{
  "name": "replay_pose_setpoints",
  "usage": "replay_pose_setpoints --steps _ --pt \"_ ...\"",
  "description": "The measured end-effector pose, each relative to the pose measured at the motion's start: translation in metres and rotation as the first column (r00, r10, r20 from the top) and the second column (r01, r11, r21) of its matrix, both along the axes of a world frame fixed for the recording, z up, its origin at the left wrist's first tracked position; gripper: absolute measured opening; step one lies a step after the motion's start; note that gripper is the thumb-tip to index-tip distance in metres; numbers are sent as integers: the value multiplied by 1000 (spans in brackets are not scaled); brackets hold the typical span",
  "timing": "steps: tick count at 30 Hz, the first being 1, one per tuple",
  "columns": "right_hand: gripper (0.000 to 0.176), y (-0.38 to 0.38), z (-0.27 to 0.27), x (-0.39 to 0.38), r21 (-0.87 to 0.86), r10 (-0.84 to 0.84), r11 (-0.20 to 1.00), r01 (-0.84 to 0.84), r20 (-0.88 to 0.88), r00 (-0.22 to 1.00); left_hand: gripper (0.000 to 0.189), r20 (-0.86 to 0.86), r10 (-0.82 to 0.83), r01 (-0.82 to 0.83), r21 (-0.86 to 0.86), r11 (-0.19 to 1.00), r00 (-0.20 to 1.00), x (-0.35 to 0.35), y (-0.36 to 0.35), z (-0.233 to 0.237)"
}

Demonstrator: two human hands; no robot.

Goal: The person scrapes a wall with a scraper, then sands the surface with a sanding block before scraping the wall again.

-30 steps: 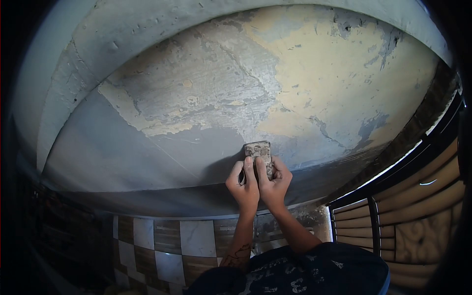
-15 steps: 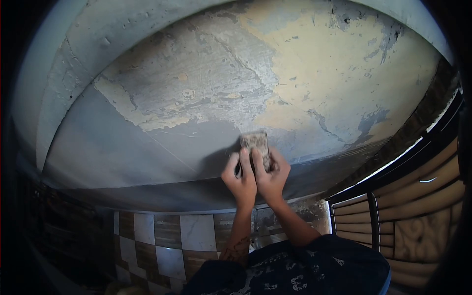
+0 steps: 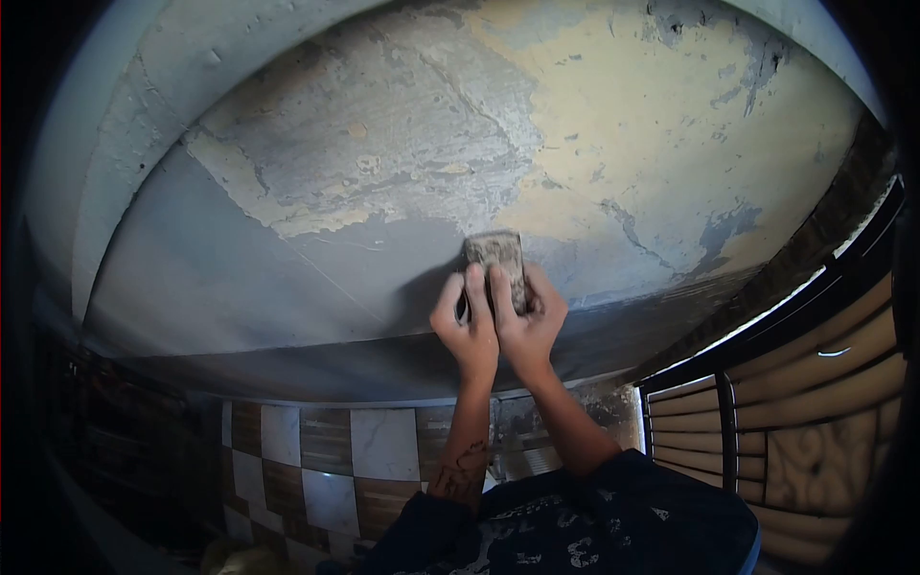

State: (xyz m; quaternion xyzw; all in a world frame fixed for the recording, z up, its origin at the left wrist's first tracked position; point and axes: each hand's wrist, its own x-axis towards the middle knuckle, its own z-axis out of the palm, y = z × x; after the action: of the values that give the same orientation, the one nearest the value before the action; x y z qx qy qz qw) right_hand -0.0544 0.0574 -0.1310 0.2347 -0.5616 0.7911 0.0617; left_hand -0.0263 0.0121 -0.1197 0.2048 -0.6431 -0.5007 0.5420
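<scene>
A worn, mottled block [image 3: 495, 248] lies against the lower part of a large curved panel [image 3: 623, 125] with grey areas and patchy cream paint. Both hands hold the block from below. My left hand [image 3: 467, 314] has its fingers on the block's left side, a finger resting on its face. My right hand [image 3: 527, 314] grips the right side, also with a finger on the face, and its other fingers curl round the edge. The wrists are close together. The block's underside is hidden against the panel.
Below the panel on the left is a checkered tiled floor [image 3: 329, 499]. A metal gate [image 3: 824, 431] with tan slats stands at the lower right. A pale curved rim [image 3: 144, 115] frames the panel at the upper left. The lower left is dark.
The block and both hands have moved slightly up the panel. The grip looks the same.
</scene>
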Motion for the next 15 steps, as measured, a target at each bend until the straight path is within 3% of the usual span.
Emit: replay_pose_setpoints --steps 5,7,9,11,13,15 --pt "11 -2 -5 -3 -6 -26 1000 26 22 999 36 33 42 -40 -64 997 999 -2 3 -13" --pt "9 -2 12 -2 -41 -1 999 2 32 999 35 -69 -34 37 43 998 997 -4 1 12" --pt "9 0 14 -2 34 -53 998 55 -53 997 34 -18 1 -1 -15 1000 1000 -3 -4 -3" --pt "9 -1 2 0 34 -74 997 74 -26 997 36 -39 -3 2 -34 999 999 -2 2 -21" --pt "8 0 1 0 26 -65 998 66 -19 998 36 -38 -10 9 -21 1000 999 -4 5 -11" --pt "8 -4 7 -2 -1 -35 999 35 -5 999 36 -103 -10 20 97 995 995 -6 1 3"
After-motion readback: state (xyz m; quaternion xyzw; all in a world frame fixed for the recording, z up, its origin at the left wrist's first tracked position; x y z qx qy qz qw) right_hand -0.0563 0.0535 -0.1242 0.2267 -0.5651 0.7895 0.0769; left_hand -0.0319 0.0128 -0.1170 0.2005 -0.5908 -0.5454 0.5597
